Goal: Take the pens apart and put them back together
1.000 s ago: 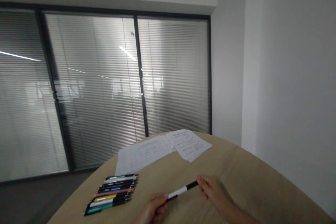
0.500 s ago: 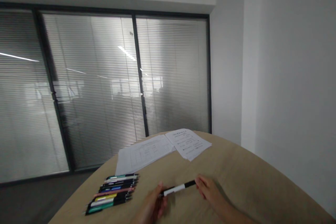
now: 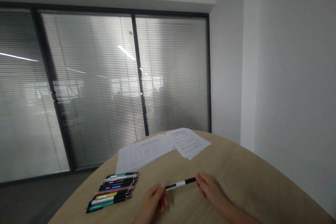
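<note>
Black-and-white pen was gripped end to end betw. fingertips of L hand and R hand over wood table, just right of row of pens.

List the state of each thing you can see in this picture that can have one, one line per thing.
left hand: holding one end of the pen
right hand: holding the other end
black-and-white pen: held between both hands
row of pens: lying side by side
stack of papers: lying flat
printed sheets: lying flat beside the stack
window blinds: lowered
</note>
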The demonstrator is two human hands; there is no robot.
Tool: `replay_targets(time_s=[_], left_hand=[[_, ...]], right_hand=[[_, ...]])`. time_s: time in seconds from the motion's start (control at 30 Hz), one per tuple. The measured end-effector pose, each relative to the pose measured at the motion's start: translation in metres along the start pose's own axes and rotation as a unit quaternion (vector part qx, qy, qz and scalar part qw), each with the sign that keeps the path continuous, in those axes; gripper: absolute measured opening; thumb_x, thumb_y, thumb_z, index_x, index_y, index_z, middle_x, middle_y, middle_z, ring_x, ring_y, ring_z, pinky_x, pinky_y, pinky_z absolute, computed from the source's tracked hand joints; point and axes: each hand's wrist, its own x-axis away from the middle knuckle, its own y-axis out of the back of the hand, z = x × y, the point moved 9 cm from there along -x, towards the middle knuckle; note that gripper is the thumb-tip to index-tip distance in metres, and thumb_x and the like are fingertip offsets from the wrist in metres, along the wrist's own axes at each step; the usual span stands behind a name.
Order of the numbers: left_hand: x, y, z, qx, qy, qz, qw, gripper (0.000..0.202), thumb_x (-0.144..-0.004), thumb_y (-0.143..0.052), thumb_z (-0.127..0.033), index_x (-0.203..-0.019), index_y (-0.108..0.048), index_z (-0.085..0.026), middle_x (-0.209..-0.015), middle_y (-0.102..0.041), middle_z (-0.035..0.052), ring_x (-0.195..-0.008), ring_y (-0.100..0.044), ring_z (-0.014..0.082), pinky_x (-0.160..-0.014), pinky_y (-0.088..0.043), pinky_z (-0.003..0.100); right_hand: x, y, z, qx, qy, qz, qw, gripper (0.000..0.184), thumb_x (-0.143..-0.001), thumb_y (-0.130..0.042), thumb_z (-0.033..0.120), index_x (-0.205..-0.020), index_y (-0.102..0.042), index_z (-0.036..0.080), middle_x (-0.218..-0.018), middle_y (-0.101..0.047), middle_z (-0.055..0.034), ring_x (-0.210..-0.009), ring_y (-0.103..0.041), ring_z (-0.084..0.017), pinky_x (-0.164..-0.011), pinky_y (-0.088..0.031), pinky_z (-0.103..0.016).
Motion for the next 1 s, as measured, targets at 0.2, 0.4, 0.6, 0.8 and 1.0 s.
replay_targets(time_s=[0.2,0.4,0.6,0.8,1.0], left_hand=[[0.006,-0.005,-0.002,0.0,0.036,0.002,0.999,0.061,-0.054,-0.044,-0.077,-0.052,-0.052,-0.016,-0.039,-0.051,-0.0002,-0.032,-0.036,0.0086,-0.037,-0.025,0.022],[0.002,0.001,-0.007,0.054,0.008,-0.029,0.998,0.077,-0.043,-0.066,-0.064,-0.099,-0.051,-0.015,-0.058,-0.058,-0.0025,-0.037,-0.042,0.009,-0.037,-0.028,0.021],[0.0,0.004,-0.012,0.025,-0.032,-0.03,0.999,0.055,-0.045,-0.067,-0.061,-0.074,-0.053,-0.017,-0.053,-0.055,-0.0039,-0.036,-0.037,0.0071,-0.038,-0.025,0.02],[0.006,0.006,-0.014,-0.044,-0.018,-0.047,0.998,0.054,-0.056,-0.051,-0.071,-0.051,-0.049,-0.018,-0.039,-0.041,-0.0061,-0.038,-0.036,0.0094,-0.041,-0.026,0.021],[0.006,0.006,-0.001,-0.038,0.03,-0.039,0.998,0.06,-0.058,-0.04,-0.076,-0.04,-0.042,-0.019,-0.039,-0.048,-0.0003,-0.037,-0.038,0.0107,-0.042,-0.028,0.023]], right_hand=[[-0.002,-0.006,-0.004,-0.019,0.034,0.014,0.999,0.055,-0.068,-0.025,0.075,-0.062,-0.037,0.021,-0.046,-0.033,0.0064,-0.041,-0.032,-0.009,-0.043,-0.026,-0.022],[0.002,0.004,0.003,0.041,0.02,-0.016,0.999,0.05,-0.072,-0.027,0.068,-0.061,-0.039,0.021,-0.046,-0.034,0.0053,-0.042,-0.035,-0.01,-0.044,-0.027,-0.022],[0.001,0.003,0.001,0.048,-0.005,-0.011,0.999,0.05,-0.071,-0.025,0.067,-0.058,-0.039,0.021,-0.044,-0.034,0.0044,-0.041,-0.034,-0.01,-0.042,-0.026,-0.023],[0.002,0.0,0.006,0.034,0.025,-0.003,0.999,0.05,-0.071,-0.026,0.067,-0.059,-0.038,0.021,-0.046,-0.033,0.0049,-0.042,-0.033,-0.01,-0.042,-0.025,-0.022],[0.007,-0.003,0.018,0.022,0.069,0.013,0.997,0.045,-0.075,-0.029,0.063,-0.06,-0.035,0.021,-0.05,-0.035,0.005,-0.047,-0.035,-0.01,-0.047,-0.029,-0.022]])
